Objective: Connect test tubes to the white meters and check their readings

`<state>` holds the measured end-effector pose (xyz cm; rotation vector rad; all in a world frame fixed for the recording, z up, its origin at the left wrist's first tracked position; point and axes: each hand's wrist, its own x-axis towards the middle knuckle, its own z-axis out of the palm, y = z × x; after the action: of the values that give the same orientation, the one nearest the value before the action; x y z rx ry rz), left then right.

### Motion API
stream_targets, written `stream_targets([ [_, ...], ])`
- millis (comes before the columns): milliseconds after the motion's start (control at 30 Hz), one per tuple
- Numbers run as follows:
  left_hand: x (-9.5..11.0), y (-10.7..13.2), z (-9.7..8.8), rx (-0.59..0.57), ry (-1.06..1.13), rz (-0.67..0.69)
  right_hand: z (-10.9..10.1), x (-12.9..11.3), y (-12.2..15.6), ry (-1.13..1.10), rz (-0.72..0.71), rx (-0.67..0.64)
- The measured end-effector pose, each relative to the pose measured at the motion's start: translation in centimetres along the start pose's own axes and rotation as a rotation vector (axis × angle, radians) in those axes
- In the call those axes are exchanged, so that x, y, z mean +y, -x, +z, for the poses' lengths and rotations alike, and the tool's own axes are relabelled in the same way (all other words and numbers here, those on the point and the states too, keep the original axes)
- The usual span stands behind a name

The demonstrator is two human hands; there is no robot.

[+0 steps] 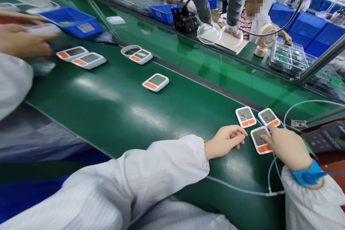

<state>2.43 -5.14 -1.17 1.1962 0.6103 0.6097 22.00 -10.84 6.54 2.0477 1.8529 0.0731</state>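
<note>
My right hand, with a blue band at the wrist, is at the near blood pressure monitor, a white case with a grey screen and orange buttons. The thumb lies over its screen, and the index fingertip is at its upper corner, close to a second monitor. The other fingers are hidden. A third monitor lies to the left, its screen lit like the second's. Just left of the near monitor, my left hand rests with loosely bent fingers and nothing visible in it. Clear tubing runs below.
Another monitor lies mid-bench; several more lie farther left, one beside a tape roll. A co-worker's blurred hands are near a blue bin. A dark meter stands at right, and a metal rail crosses behind.
</note>
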Motion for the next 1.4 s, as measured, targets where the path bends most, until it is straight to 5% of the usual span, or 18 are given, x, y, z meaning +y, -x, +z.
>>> stream_targets([
  [200, 0.5, -0.5, -0.3, 0.043, -0.069, 0.058, -1.8, -1.3, 0.7, -0.113, 0.091, 0.065],
  [300, 2.2, -1.7, -2.3, 0.109, -0.180, 0.167, -2.0, -5.0, 1.8, -0.428, -0.170, -0.016],
  [400, 4.7, -2.9, -6.5, 0.308, -0.462, 0.303, -0.8, -9.2, 2.8, -0.691, -0.519, -0.095],
  [467, 6.1, -3.3, -10.3, 0.569, -0.794, 0.358, 0.5, -11.3, 3.3, -0.786, -0.598, -0.070],
  [600, 6.8, -2.5, -18.2, 1.142, -1.186, 0.098, 2.1, -13.3, 3.6, -0.804, -0.572, -0.012],
  [667, 6.3, -1.9, -20.9, 1.244, -1.203, -0.089, 2.4, -13.1, 3.3, -0.796, -0.575, -0.010],
  [767, 5.5, -1.7, -22.4, 1.186, -1.248, -0.166, 2.0, -11.4, 2.5, -0.899, -0.477, -0.025],
  [867, 5.0, -2.9, -21.1, 1.033, -1.292, -0.112, 1.1, -8.3, 1.5, -1.095, -0.297, 0.106],
  [967, 4.4, -4.5, -17.7, 0.802, -1.163, 0.042, 0.3, -5.4, 0.9, -1.105, -0.247, 0.302],
  [1033, 3.7, -5.2, -14.3, 0.653, -0.821, 0.230, -0.2, -4.3, 0.7, -1.048, -0.244, 0.418],
  [1133, 2.1, -4.6, -7.7, 0.497, -0.025, 0.415, -0.6, -3.8, 0.7, -0.994, -0.252, 0.548],
  [1267, -0.7, -1.5, 0.3, 0.198, 0.539, 0.291, -1.2, -3.7, 0.8, -0.951, -0.230, 0.615],
  [1400, -2.2, 0.3, 2.8, 0.011, 0.653, 0.138, -1.6, -2.6, 1.0, -0.950, -0.176, 0.572],
])
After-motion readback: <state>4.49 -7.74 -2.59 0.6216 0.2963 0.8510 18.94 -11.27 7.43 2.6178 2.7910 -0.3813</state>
